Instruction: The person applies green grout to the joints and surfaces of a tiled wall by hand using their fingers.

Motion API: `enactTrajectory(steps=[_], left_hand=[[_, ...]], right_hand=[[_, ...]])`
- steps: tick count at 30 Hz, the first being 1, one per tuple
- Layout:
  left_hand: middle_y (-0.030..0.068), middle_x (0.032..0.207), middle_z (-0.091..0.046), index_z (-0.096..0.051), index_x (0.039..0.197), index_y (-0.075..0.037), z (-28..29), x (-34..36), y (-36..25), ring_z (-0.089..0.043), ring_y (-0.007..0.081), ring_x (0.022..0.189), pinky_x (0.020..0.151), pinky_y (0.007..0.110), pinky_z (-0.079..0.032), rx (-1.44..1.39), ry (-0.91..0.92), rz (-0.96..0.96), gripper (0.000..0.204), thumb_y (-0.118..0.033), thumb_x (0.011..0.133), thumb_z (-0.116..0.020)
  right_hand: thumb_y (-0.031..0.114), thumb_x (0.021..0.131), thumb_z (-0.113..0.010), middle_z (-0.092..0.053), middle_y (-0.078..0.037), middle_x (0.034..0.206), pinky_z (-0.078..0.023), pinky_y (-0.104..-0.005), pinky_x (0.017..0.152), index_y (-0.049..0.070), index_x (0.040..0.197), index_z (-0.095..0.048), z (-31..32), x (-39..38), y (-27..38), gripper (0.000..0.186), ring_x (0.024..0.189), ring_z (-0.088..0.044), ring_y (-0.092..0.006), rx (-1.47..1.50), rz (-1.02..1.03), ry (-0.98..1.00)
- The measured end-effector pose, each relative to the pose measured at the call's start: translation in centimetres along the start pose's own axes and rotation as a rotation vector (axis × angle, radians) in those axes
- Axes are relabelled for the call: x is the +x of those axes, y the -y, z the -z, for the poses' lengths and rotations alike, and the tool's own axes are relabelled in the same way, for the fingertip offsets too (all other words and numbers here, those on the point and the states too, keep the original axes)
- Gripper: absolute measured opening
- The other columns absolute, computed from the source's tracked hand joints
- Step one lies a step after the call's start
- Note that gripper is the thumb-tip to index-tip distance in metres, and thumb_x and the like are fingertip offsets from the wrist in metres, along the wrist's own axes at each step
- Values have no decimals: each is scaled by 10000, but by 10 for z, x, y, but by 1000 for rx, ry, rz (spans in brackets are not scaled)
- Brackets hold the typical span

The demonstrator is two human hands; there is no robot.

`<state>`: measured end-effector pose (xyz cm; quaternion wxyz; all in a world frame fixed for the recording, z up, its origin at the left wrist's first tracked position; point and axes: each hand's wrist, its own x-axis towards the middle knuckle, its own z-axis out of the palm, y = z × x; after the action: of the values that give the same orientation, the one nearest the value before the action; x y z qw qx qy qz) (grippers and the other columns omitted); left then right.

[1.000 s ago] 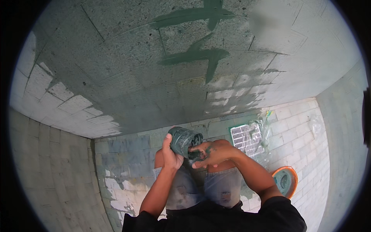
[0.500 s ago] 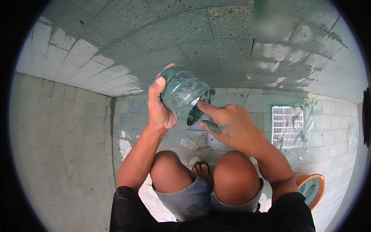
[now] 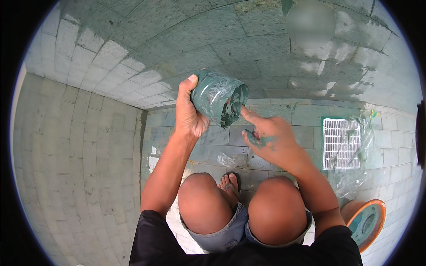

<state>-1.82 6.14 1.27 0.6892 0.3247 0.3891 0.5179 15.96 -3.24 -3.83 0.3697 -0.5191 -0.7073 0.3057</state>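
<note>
A clear plastic tub [image 3: 213, 95], smeared inside with dark green paste, is tilted with its mouth toward the lower right. My left hand [image 3: 188, 108] grips it around the left side, the thumb on top and the other fingers mostly hidden behind it. At the mouth's right edge is the index fingertip of my right hand [image 3: 270, 137]; whether it touches the rim I cannot tell. That hand's thumb stands apart, and green paste coats the thumb and its base. The right hand holds nothing that I can see.
A white grate [image 3: 341, 144] lies on the tiled floor at right, with crumpled clear plastic film [image 3: 361, 150] along it. An orange bucket [image 3: 366, 226] with green residue stands lower right. Another scrap of clear film [image 3: 226, 158] lies before my foot. A green-smeared tiled wall [image 3: 191, 48] rises ahead.
My right index finger has come out of the tub's mouth to its right edge. The tub has turned slightly, showing more of its paste-coated inside. The view has shifted a little.
</note>
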Motion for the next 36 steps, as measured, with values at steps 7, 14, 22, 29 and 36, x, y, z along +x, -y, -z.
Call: enactTrajectory(steps=[7,14,22,29,36], left_hand=[[146,999,-638,-555,1070,-14,26,37,61,-666,277,881,786,447,-573,-52,-163,71,365,-315,866,-599],[126,986,-637,-557,1076,-17,45,57,122,-643,253,911,829,435,-549,-91,-47,25,414,-389,898,-524],[138,1069,-640,-573,1106,-16,77,67,150,-629,268,970,857,431,-527,-400,18,131,511,-481,906,-503],[135,1112,-643,-580,1139,-39,144,19,172,-626,300,1016,891,460,-521,-541,-104,299,542,-519,907,-482],[124,1113,-643,-597,1140,-46,210,-30,184,-619,303,1032,899,489,-515,-470,-254,381,550,-526,880,-531]], right_hand=[[114,814,-677,-583,-108,650,-375,-257,379,-43,1352,-460,-29,-4,-28,601,422,-476,-141,742,-488,275],[53,834,-641,-574,-82,640,-286,-225,323,118,1261,-506,-43,-22,-58,453,365,-428,-96,1723,-785,350],[-21,874,-551,-628,-162,744,-350,-262,347,86,1337,-448,-40,-22,-51,486,394,-504,-176,1919,-510,290],[169,854,-649,-637,-122,779,-492,-261,575,2,1493,-224,20,65,-39,785,694,-639,-181,213,-267,-545],[266,845,-648,-636,-142,835,-505,-336,730,-76,1485,-63,12,114,-65,933,763,-649,-260,-347,-489,-681]])
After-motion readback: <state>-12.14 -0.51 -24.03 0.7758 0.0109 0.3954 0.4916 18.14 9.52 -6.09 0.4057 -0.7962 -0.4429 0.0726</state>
